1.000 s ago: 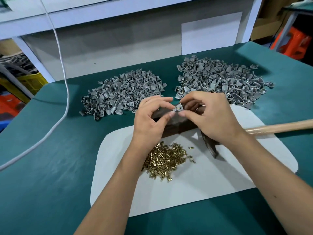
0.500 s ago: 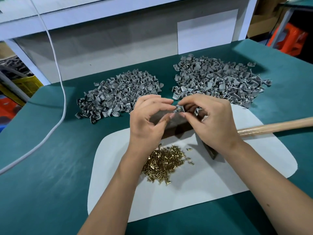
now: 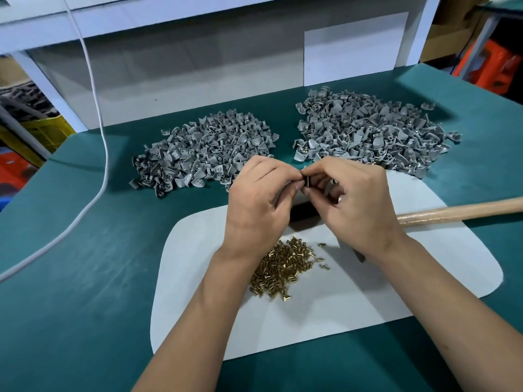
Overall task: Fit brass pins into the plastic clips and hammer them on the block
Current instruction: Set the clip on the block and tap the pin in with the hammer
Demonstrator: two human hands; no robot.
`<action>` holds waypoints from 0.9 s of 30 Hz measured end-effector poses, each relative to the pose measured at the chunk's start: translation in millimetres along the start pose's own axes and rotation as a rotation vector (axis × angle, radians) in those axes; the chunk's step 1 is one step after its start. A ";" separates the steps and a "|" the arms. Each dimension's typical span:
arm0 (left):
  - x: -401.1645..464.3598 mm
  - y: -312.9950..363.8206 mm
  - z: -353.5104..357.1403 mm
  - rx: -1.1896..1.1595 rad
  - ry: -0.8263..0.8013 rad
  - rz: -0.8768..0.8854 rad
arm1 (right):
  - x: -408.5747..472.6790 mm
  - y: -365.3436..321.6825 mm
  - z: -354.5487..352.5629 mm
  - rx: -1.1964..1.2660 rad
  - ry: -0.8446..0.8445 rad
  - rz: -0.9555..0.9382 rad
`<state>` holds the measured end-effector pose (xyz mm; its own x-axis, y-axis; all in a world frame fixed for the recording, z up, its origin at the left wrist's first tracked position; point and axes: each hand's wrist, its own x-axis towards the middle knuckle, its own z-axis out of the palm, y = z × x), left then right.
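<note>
Your left hand [image 3: 259, 199] and right hand [image 3: 358, 205] pinch one small grey clip [image 3: 306, 182] between curled fingertips, just above the block [image 3: 304, 212], likely seating a pin; brass pins [image 3: 283, 267] lie heaped nearer you.

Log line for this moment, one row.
left hand: pinches clip | right hand: pinches clip | hammer: idle on mat

Two heaps of grey clips [image 3: 206, 154] [image 3: 373, 137], one heap of brass pins [image 3: 280, 267], one hammer [image 3: 458, 212], one white mat [image 3: 368, 301], two hands [image 3: 254, 202] [image 3: 359, 205].
</note>
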<state>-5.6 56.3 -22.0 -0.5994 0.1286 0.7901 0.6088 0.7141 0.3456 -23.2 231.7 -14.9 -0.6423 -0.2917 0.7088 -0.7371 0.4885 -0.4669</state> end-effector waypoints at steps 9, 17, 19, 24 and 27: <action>-3.2 5.5 5.0 -0.017 0.023 -0.028 | -0.9 -2.0 5.1 0.056 0.010 0.051; 1.9 -5.3 -2.7 0.076 0.047 -0.144 | 5.3 6.3 0.4 0.030 0.056 0.267; 2.6 -15.1 -9.6 0.130 0.108 -0.261 | 9.2 14.4 -4.1 0.029 0.107 0.452; -3.5 -47.8 -23.9 0.257 0.036 -0.559 | 11.5 21.9 -16.0 0.079 0.154 0.587; -9.9 -61.0 -26.5 0.333 -0.140 -0.640 | 11.7 15.7 -22.2 0.102 -0.102 0.378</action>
<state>-23.0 -6.8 -37.5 -0.8592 -0.3128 0.4049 -0.0596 0.8472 0.5279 -37.6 254.2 -2.2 -0.8860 -0.1893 0.4232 -0.4584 0.4942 -0.7386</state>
